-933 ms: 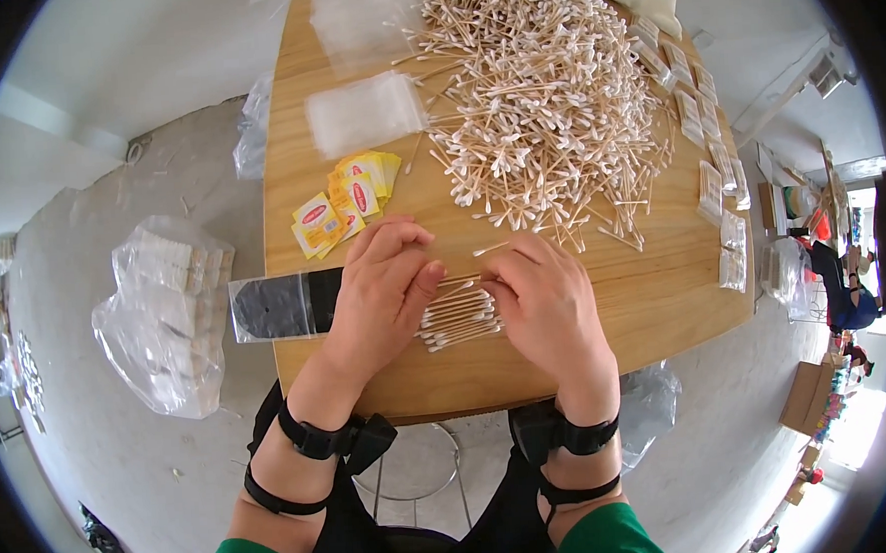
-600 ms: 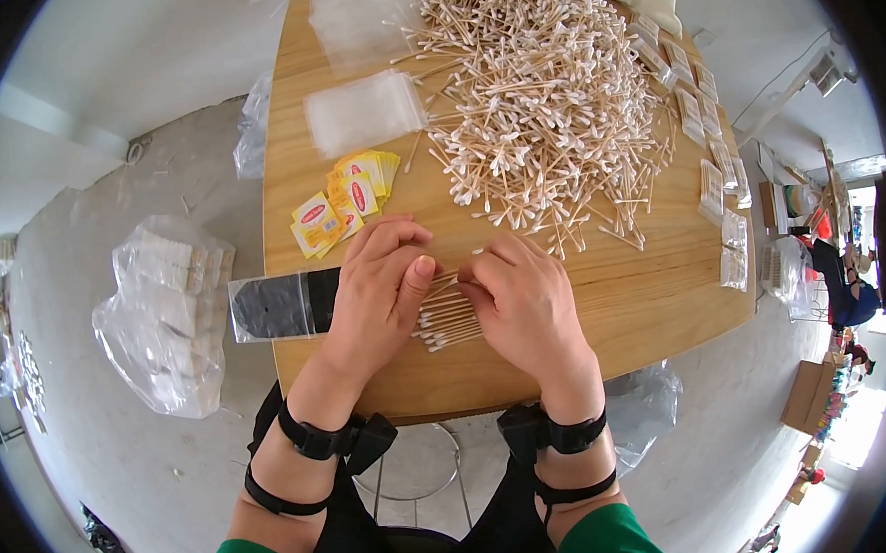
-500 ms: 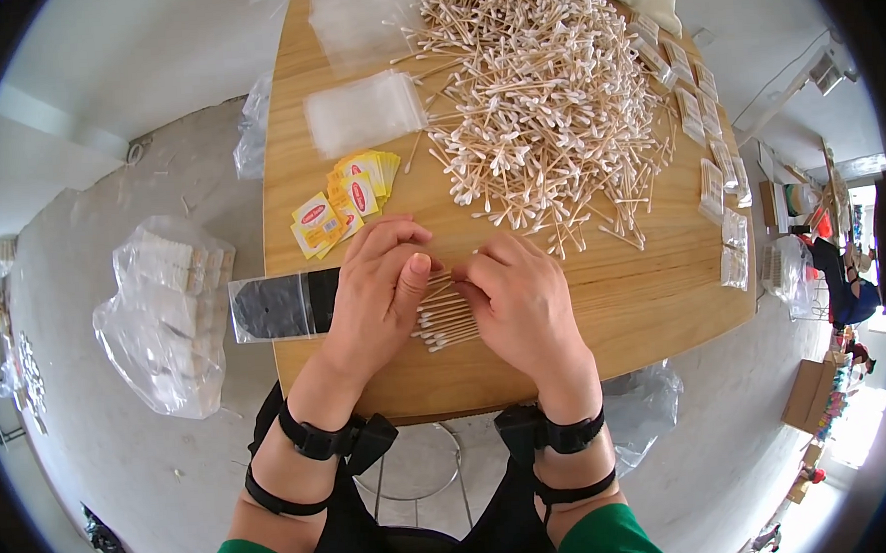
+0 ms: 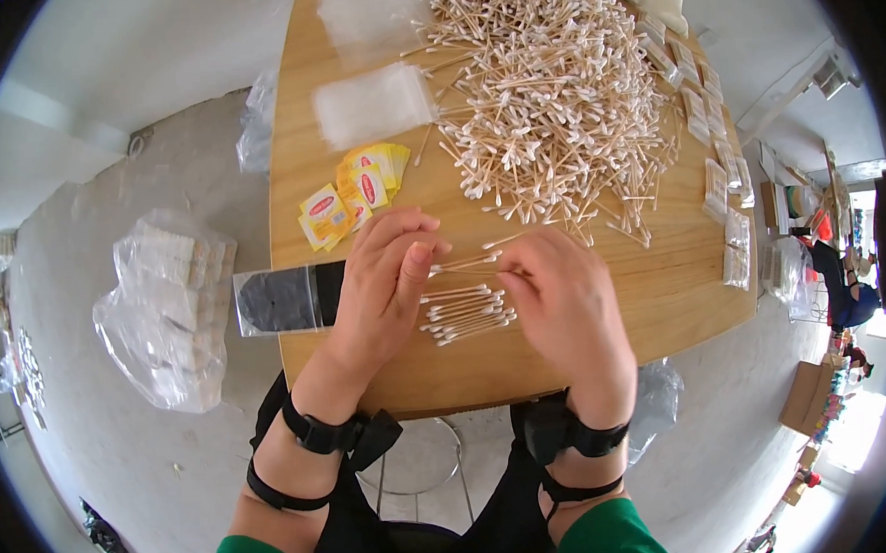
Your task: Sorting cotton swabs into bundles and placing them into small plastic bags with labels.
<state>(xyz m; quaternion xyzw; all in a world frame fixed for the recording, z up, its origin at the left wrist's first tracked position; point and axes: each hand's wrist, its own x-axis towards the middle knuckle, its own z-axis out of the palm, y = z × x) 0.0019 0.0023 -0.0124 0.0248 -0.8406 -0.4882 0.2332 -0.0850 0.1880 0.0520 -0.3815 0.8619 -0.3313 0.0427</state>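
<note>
A small row of cotton swabs (image 4: 468,314) lies side by side on the table between my hands. To its left is my left hand (image 4: 383,280), fingers curved and thumb apart; the ends of a few swabs lie close to its thumb. My right hand (image 4: 564,290) is on the other side, thumb and index finger pinched at the tip of a cotton swab (image 4: 471,266) above the row. Its fingertips are partly hidden. Beyond my hands rises a big heap of loose cotton swabs (image 4: 555,110).
Yellow printed cards (image 4: 368,185) and clear plastic bags (image 4: 374,105) lie at the left. A black strip in clear film (image 4: 279,300) overhangs the left edge. Filled swab packs (image 4: 716,187) line the right edge. A bag of packs (image 4: 169,311) stands on the floor.
My right hand has moved right, away from my left hand, uncovering more of the swab row. My left hand has hardly moved.
</note>
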